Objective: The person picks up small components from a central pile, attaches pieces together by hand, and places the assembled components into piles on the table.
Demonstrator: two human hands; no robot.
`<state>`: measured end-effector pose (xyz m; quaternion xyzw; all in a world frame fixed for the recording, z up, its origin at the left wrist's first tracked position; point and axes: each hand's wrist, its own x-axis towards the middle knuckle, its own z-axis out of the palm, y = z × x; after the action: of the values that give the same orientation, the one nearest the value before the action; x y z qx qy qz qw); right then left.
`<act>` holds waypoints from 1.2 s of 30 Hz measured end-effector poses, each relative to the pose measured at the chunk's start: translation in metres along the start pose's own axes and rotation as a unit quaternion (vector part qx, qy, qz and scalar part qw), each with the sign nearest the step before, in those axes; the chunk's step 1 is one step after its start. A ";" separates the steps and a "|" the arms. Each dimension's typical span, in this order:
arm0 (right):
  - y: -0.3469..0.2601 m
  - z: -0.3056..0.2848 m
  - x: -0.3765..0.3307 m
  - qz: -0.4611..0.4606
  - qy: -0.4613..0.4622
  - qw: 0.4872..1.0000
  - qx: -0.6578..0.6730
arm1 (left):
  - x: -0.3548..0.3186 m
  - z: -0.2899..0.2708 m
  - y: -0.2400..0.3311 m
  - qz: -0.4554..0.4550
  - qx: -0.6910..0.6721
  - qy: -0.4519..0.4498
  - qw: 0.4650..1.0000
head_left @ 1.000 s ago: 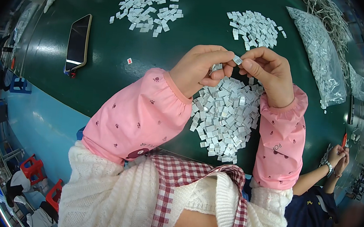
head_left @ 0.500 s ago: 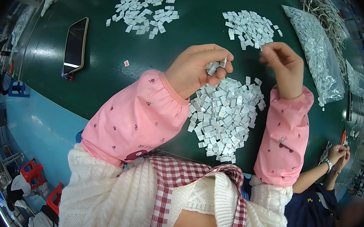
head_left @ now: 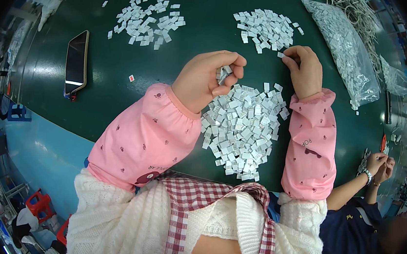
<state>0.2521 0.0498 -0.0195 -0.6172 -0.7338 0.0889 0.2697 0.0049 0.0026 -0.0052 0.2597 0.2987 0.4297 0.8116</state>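
Note:
Curled round several small white rectangular pieces [head_left: 224,73], my left hand [head_left: 200,80] hovers above the left edge of a large near pile [head_left: 244,131] of the same flat pieces, some showing metallic strips. My right hand [head_left: 306,72] pinches one small white piece [head_left: 281,55] between thumb and fingertips. It is at the near right edge of a smaller far pile [head_left: 267,29]. Both forearms wear pink printed sleeve covers.
A looser scatter of white pieces [head_left: 147,21] lies far left, with a phone [head_left: 76,63] nearer the table's left edge. At far right are a filled clear bag [head_left: 345,50] and bundled cables [head_left: 359,14]. A co-worker's hands [head_left: 381,167] are at the right.
The view has shifted, so the table's things appear farther left. My right fingers, blurred before, now show a white piece in their pinch. My left fingers have curled in a little.

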 end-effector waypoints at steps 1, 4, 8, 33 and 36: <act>0.000 0.000 0.000 0.001 0.001 1.000 0.001 | 0.000 0.000 0.000 -0.009 0.009 -0.002 1.000; -0.013 -0.003 -0.001 -0.010 -0.015 0.999 -0.037 | -0.001 -0.002 0.001 -0.011 0.042 -0.001 0.999; -0.034 -0.011 -0.003 0.036 -0.068 0.984 0.162 | -0.001 0.000 -0.001 -0.008 0.064 0.022 0.998; -0.068 -0.021 -0.014 0.014 -0.228 0.856 0.464 | -0.003 0.008 -0.006 -0.029 0.052 0.010 0.998; -0.072 -0.023 -0.013 0.006 -0.184 0.874 0.451 | -0.005 0.009 -0.002 -0.042 0.000 0.024 0.999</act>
<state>0.2035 0.0164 0.0289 -0.4058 -0.6466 0.5234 0.3785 0.0104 -0.0041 0.0008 0.2361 0.3288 0.4014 0.8216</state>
